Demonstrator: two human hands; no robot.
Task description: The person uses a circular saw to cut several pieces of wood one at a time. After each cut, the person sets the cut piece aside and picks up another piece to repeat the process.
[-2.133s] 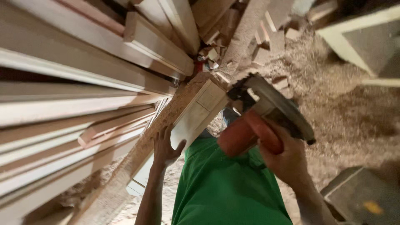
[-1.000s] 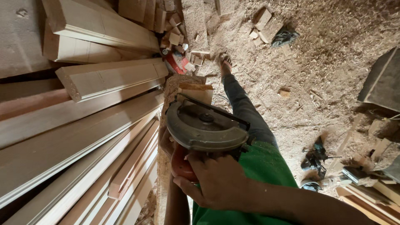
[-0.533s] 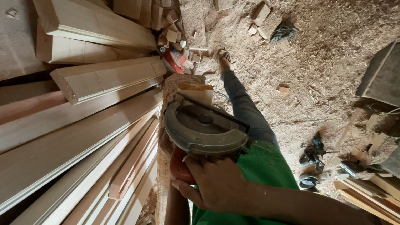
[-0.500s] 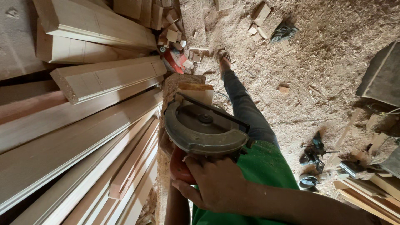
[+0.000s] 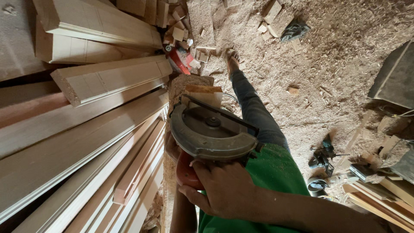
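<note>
My right hand (image 5: 224, 190) is shut on the orange handle (image 5: 186, 172) of a circular saw (image 5: 211, 133) with a grey metal blade guard. The saw rests over a pale wooden piece (image 5: 202, 92) that lies on a rough sawdust-covered block (image 5: 183, 82). My left hand (image 5: 171, 149) is just left of the saw, against the wood. Most of it is hidden behind the guard, so its grip is unclear. My green shirt (image 5: 276, 172) and jeans leg (image 5: 254, 112) lie right of the saw.
Long pale planks (image 5: 86, 129) are stacked close along the left. The sawdust floor (image 5: 336, 56) holds offcuts (image 5: 271, 15), a red tool (image 5: 179, 62), a dark tool (image 5: 321, 155), a grey box (image 5: 394, 77) and more boards (image 5: 379, 198) at lower right.
Two seconds ago the saw was held up to the right, my left hand flat on a plank. The saw now sits on the pale piece. It has barely moved in the last second.
</note>
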